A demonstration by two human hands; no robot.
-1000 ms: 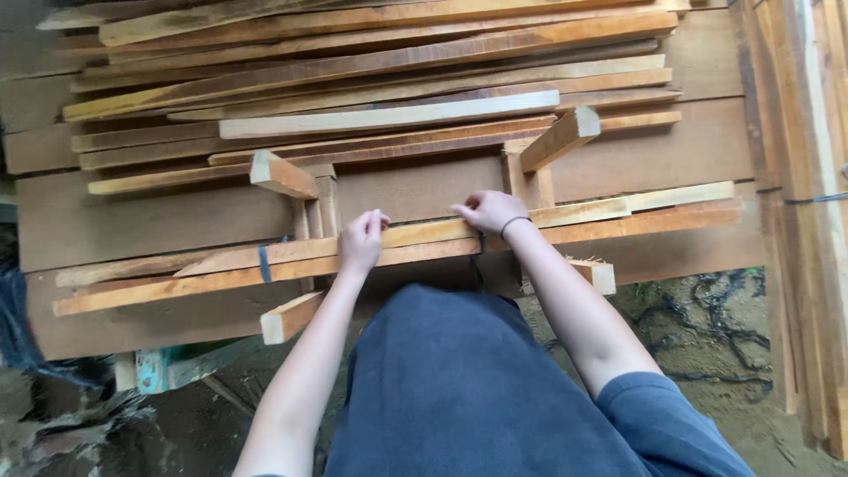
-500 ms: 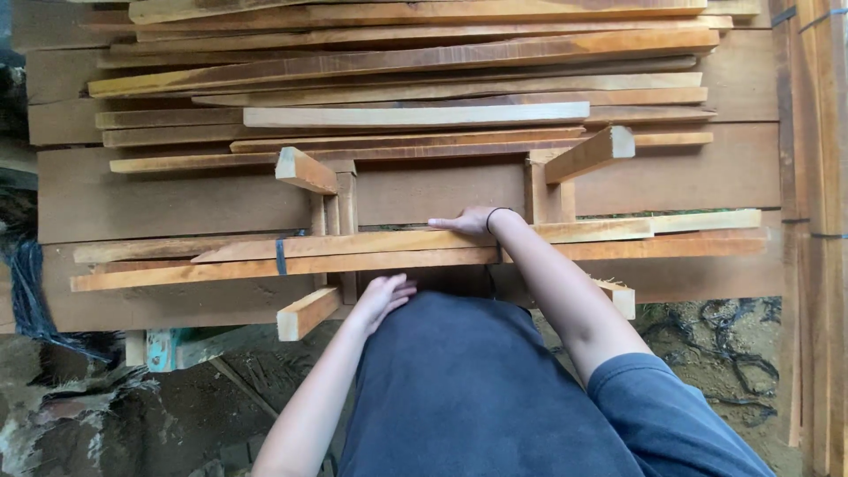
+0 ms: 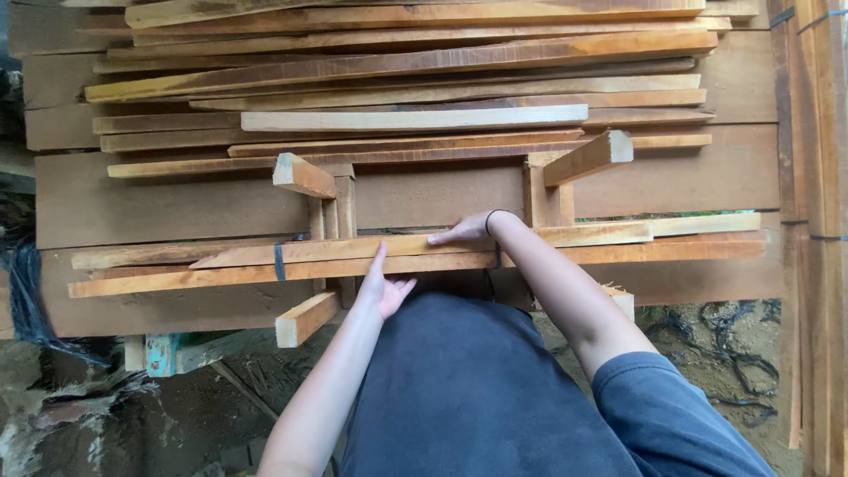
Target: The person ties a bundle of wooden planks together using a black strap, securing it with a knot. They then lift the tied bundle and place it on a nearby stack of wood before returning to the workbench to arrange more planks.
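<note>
A bundle of long thin wood strips lies across a wooden cradle with upright posts. A dark band wraps the bundle at its left part. My right hand lies flat on top of the bundle near the middle, palm down, with a black band on the wrist. My left hand is at the bundle's near edge, fingers apart, its forefinger pointing up against the strips' side. Neither hand grips anything.
Many more wood strips are piled on wide boards behind the cradle. More planks stand along the right edge. Short cradle blocks stick out toward me. Black straps lie on the dirt floor at right.
My left hand came off the top of the bundle, dropped to my lap, then rose again to the bundle's near edge. My right hand flattened on the strips.
</note>
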